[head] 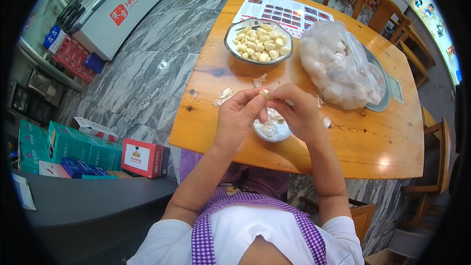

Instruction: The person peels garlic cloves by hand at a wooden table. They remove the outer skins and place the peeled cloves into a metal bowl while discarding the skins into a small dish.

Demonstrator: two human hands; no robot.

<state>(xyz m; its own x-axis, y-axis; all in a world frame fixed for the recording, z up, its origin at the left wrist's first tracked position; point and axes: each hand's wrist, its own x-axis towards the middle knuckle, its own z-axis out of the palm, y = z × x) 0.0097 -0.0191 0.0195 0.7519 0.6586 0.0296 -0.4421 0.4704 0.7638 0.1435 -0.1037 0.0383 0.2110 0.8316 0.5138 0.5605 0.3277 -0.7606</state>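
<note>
Between the thumb and fingers of my left hand (241, 112) is a garlic clove (264, 94). My right hand (297, 108) pinches at the same clove from the other side. Below both hands, a small white dish (274, 135) holds papery garlic skins (271, 122), partly hidden by my fingers. Beyond my hands stands a white dark-rimmed bowl (229, 46) of peeled garlic cloves (259, 44). To its right slumps a clear plastic bag (336, 70) full of garlic bulbs.
Loose garlic skins (224, 95) and a clove (326, 122) lie on the wooden table (371, 143). A printed menu sheet (283, 11) is under the bowl's far side. The bag partly covers a round grey-rimmed fitting (382, 97). Wooden chairs (390, 11) stand around; cartons (88, 147) are at left.
</note>
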